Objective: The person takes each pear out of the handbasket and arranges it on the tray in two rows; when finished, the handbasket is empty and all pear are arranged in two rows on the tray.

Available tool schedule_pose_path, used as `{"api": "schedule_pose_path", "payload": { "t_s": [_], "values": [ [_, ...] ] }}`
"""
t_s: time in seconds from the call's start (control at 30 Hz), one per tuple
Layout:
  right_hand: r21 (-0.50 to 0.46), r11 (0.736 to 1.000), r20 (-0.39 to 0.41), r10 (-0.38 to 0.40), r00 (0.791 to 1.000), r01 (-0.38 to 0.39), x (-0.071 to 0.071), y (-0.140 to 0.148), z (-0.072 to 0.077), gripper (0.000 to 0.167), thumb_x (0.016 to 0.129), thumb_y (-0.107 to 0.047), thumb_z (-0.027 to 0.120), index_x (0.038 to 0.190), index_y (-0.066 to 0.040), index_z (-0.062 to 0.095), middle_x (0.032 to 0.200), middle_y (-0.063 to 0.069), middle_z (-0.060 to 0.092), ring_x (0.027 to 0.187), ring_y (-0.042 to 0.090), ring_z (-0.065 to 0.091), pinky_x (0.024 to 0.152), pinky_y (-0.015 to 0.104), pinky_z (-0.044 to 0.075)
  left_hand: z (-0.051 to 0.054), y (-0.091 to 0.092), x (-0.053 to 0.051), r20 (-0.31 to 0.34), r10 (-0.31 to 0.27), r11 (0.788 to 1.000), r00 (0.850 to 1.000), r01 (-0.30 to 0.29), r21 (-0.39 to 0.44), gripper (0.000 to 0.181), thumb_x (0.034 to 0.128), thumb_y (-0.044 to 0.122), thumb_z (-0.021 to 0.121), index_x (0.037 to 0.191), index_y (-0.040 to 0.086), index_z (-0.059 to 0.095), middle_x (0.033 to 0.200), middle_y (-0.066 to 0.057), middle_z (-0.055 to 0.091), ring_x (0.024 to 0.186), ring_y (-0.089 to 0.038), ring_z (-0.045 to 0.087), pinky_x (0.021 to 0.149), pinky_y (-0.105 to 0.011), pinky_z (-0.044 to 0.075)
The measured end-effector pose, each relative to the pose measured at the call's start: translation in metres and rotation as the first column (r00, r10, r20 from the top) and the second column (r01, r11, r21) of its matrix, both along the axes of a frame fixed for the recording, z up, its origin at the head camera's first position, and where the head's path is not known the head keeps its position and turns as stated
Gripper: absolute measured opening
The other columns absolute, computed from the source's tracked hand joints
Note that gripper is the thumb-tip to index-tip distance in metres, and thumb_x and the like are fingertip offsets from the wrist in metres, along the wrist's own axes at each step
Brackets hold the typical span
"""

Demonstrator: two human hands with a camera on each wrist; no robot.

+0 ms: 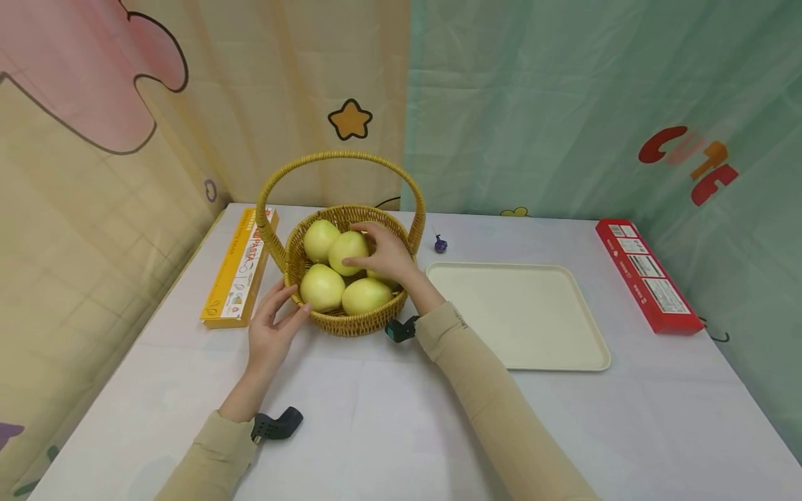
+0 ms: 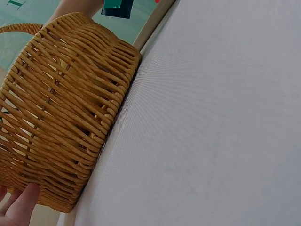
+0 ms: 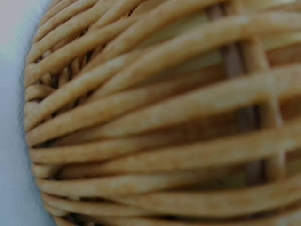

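A woven wicker basket [image 1: 354, 325] with a tall arched handle holds several yellow-green pears [image 1: 322, 287]. My right hand [image 1: 391, 256] reaches in over the basket's right side, its thumb and fingers around the upper middle pear [image 1: 347, 252]. At the basket's front left, my left hand [image 1: 271, 332] touches the rim and side with its fingers and thumb. In the left wrist view, fingertips [image 2: 26, 205] rest against the weave low in the frame. Only blurred close weave [image 3: 164, 141] fills the right wrist view; the right hand is hidden there.
To the basket's right lies a cream tray [image 1: 520, 316]. A yellow pasta box [image 1: 238, 271] lies on the left, and a red box [image 1: 648, 275] at the far right. A small purple-wrapped lollipop [image 1: 441, 243] sits behind the tray. Curtains [image 1: 501, 104] hang behind the table.
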State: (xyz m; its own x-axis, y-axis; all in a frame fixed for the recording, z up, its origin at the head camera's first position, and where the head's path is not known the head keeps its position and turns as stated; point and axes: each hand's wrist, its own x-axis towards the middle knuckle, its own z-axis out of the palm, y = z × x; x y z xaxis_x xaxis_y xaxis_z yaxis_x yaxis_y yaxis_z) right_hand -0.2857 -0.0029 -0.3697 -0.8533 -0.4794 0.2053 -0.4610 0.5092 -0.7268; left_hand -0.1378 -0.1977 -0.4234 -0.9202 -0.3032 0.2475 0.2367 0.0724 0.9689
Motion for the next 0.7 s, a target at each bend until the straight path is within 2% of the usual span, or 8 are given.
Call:
{"api": "schedule_pose_path", "payload": {
  "t_s": [0.13, 0.33, 0.7],
  "values": [
    [0.016, 1.000, -0.022, 0.003, 1.000, -0.003, -0.0002, -0.0014, -0.0002, 0.076, 0.074, -0.039, 0.079, 0.138, -0.015, 0.046, 0.136, 0.002, 0.046, 0.116, 0.018, 0.050, 0.098, 0.029, 0.044, -0.0002, -0.0006, -0.0004, 0.002, -0.001, 1.000, 1.000, 0.001, 0.002, 0.043, 0.0832, -0.005, 0.066, 0.124, -0.009, 0.053, 0.145, -0.008, 0.035, 0.129, -0.027, 0.039, 0.088, -0.017, 0.049],
    [-0.033, 0.999, 0.001, -0.002, 1.000, 0.002, 0.0004, -0.0017, -0.0006, 0.075, 0.073, -0.034, 0.081, 0.138, -0.018, 0.046, 0.135, 0.001, 0.045, 0.115, 0.018, 0.052, 0.096, 0.028, 0.047, -0.0004, -0.0006, -0.0007, -0.006, -0.007, 1.000, 1.000, 0.007, 0.003, 0.043, 0.0831, -0.006, 0.066, 0.124, -0.009, 0.053, 0.145, -0.009, 0.035, 0.129, -0.027, 0.039, 0.089, -0.017, 0.049],
    [-0.114, 0.993, -0.040, 0.030, 0.999, -0.035, 0.0018, -0.0024, 0.0001, 0.073, 0.072, -0.025, 0.083, 0.135, -0.011, 0.047, 0.133, 0.004, 0.047, 0.114, 0.020, 0.052, 0.097, 0.021, 0.045, -0.0007, -0.0004, 0.0006, -0.020, -0.013, 1.000, 1.000, 0.013, 0.012, 0.043, 0.0826, -0.007, 0.065, 0.124, -0.010, 0.052, 0.146, -0.009, 0.035, 0.128, -0.027, 0.039, 0.087, -0.016, 0.050]
  ]
}}
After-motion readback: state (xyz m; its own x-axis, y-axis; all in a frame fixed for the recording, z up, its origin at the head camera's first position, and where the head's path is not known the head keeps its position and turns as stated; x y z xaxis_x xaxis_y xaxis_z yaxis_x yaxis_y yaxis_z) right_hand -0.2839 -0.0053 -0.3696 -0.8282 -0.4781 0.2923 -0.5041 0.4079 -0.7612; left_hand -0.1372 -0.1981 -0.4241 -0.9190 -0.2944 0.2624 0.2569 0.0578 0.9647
